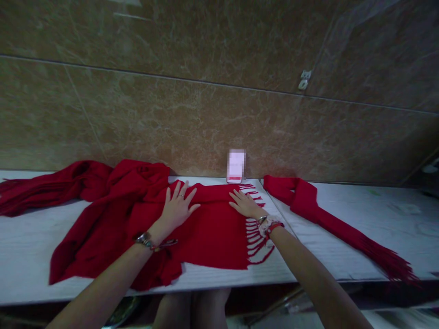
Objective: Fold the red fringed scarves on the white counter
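Note:
A red scarf (216, 233) lies on the white table, its right part spread flat and its left part bunched in loose folds. White-looking gaps show between the red fringe strands at its right end. My left hand (178, 205) rests palm down on the cloth with fingers spread, a ring on one finger. Near the fringed end, my right hand (245, 203) lies flat on the scarf's upper edge, fingers stretched out. Neither hand grips the fabric. The upper strip of the flat part looks folded over.
Another red scarf (318, 212), long and narrow, lies to the right, its fringe by the front edge. A phone (235, 167) with a lit screen leans against the brown marbled wall (192, 114). The white table (27, 256) is narrow, with a seam right of my hands.

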### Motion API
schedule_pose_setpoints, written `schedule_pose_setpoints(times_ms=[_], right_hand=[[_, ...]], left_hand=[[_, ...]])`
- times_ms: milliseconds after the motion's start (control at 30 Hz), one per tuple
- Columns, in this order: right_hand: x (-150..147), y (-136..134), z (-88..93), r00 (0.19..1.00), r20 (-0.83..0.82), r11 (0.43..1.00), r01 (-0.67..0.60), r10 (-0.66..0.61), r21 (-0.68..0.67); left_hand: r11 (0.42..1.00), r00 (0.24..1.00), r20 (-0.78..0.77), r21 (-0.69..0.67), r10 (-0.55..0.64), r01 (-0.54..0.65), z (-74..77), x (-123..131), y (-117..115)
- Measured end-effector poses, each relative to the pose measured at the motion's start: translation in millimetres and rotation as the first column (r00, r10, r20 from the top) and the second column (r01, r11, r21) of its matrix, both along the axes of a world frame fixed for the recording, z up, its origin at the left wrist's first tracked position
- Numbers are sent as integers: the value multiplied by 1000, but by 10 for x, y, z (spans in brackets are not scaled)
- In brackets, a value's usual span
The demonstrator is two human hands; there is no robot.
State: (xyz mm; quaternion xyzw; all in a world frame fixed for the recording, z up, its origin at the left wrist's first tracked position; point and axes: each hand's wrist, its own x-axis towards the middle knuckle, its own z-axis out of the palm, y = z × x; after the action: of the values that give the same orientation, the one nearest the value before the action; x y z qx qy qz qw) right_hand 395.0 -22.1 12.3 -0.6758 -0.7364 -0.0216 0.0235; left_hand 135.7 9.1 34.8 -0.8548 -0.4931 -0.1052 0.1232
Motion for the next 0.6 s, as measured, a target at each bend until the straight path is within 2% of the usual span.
schedule_pose_setpoints(times_ms=[67,100,167,200,300,367,467,600], right_hand=[[-2,24,28,1000,-8,1000,13,-14,-22],[-15,34,42,1000,-10,999,25,-25,-42],[-58,35,62,999,1,998,40,-40,-44],[-84,25,63,999,8,999,36,-36,-14],[-149,-51,19,1000,-10,995,17,-16,96],[-159,-118,-30,999,-48,994,29,-24,107],[-126,-197,-74,996,-75,993,58,-51,101],[-94,-224,-70,987,-142,981,98,-74,168]], left_hand=[[992,993,45,50,113,-116,-17,-323,65],[986,985,60,20,162,-163,-51,-485,99],[965,966,86,-125,243,-231,-156,-776,160],[955,964,96,-189,248,-227,-217,-897,185],[980,982,157,-180,109,-80,-366,-1165,239],[989,984,179,-150,23,5,-396,-1280,258],[986,987,153,-153,-49,73,-334,-1393,254],[991,997,5,-111,-79,79,-135,-1414,169]])
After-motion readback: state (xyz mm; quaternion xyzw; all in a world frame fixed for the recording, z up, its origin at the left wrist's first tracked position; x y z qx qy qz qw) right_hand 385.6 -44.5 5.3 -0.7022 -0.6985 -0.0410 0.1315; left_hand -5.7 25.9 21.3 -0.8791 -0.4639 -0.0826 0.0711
